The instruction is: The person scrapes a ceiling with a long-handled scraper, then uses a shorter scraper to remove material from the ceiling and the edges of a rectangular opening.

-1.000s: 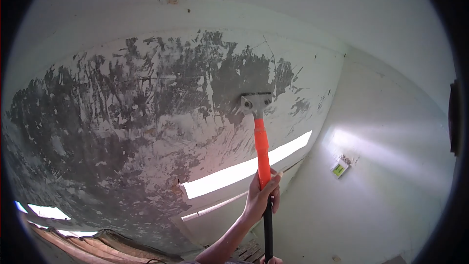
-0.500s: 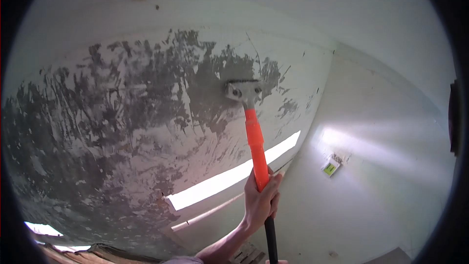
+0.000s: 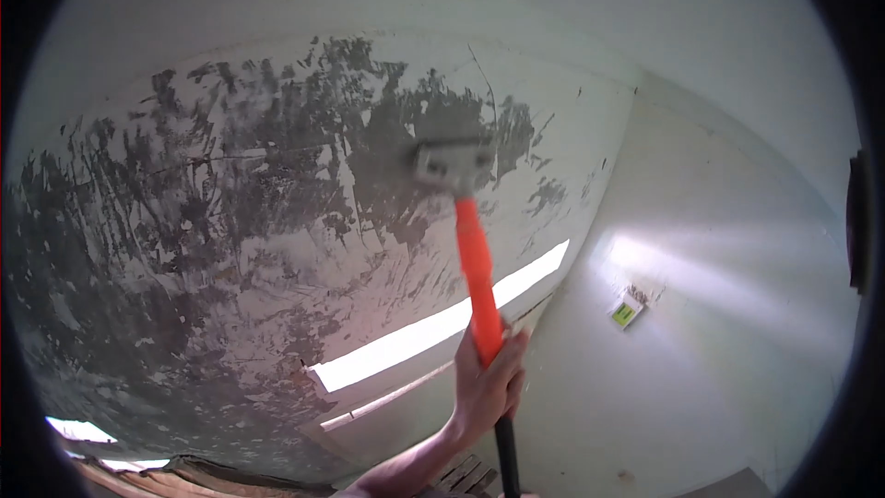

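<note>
My left hand (image 3: 481, 397) is closed round the handle of a long-handled scraper (image 3: 476, 263), where the orange sleeve meets the black pole. Its wide metal head points up and lies against or close to the wall (image 3: 277, 267), blurred by motion. Around the head, grey patches show between remnants of pale coating. Only a sliver of my right hand (image 3: 529, 495) shows at the bottom edge, by the black pole; most of it is out of view.
A bright slot-like opening (image 3: 442, 321) cuts across the wall below the scraper head. On the adjoining pale wall (image 3: 701, 387) is a small white and green box (image 3: 626, 312). Brownish folded material (image 3: 184, 480) lies at the lower left.
The scraper head has shifted slightly left and up along the wall. My left hand has moved a little left with it, still gripping the handle. The view has tilted slightly.
</note>
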### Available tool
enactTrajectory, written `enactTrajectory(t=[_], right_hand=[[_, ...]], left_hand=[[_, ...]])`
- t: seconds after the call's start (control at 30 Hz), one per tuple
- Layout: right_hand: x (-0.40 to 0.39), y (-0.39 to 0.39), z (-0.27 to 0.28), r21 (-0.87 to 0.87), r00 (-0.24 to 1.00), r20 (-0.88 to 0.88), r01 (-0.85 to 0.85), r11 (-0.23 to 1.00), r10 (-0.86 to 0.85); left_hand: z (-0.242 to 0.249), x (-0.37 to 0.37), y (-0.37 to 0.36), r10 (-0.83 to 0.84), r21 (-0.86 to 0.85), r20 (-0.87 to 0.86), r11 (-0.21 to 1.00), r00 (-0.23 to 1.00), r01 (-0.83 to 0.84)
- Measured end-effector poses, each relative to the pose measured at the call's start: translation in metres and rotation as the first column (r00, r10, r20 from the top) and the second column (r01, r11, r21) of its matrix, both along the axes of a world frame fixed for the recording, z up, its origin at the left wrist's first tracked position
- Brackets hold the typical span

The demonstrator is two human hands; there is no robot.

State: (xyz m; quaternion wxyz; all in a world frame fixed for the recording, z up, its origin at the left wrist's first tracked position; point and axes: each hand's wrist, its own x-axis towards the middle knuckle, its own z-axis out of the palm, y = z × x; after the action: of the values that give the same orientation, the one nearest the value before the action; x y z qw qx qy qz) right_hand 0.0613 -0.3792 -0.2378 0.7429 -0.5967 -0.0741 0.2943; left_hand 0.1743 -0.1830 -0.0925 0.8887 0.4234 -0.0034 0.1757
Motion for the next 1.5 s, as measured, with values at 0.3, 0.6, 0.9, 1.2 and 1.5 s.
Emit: enactTrajectory(t=[0.3, 0.6, 0.9, 1.2, 1.5], right_hand=[[0.000, 0.017, -0.001, 0.114, 0.992, -0.079, 0.112, 0.987, -0.103], [0.004, 0.016, 0.025, 0.008, 0.981, -0.109, 0.164, 0.986, -0.162], [-0.001, 0.009, 0.026, 0.031, 0.991, -0.024, 0.129, 0.991, -0.128], [0.015, 0.000, 0.047, 0.010, 0.995, 0.051, 0.081, 0.997, -0.082], [0.012, -0.005, 0.054, 0.001, 0.986, 0.139, 0.090, 0.996, -0.089]], left_hand=[[0.009, 0.008, 0.010, -0.035, 0.056, 0.044, 0.998, 0.998, 0.033], [0.019, 0.009, 0.007, -0.011, 0.043, 0.044, 0.999, 0.999, 0.009], [0.034, 0.003, 0.008, -0.036, 0.003, 0.079, 0.999, 0.996, 0.036], [0.039, 0.006, 0.001, -0.045, -0.043, 0.121, 0.998, 0.992, 0.050], [0.044, 0.006, 0.001, -0.051, -0.041, 0.162, 0.997, 0.986, 0.059]])
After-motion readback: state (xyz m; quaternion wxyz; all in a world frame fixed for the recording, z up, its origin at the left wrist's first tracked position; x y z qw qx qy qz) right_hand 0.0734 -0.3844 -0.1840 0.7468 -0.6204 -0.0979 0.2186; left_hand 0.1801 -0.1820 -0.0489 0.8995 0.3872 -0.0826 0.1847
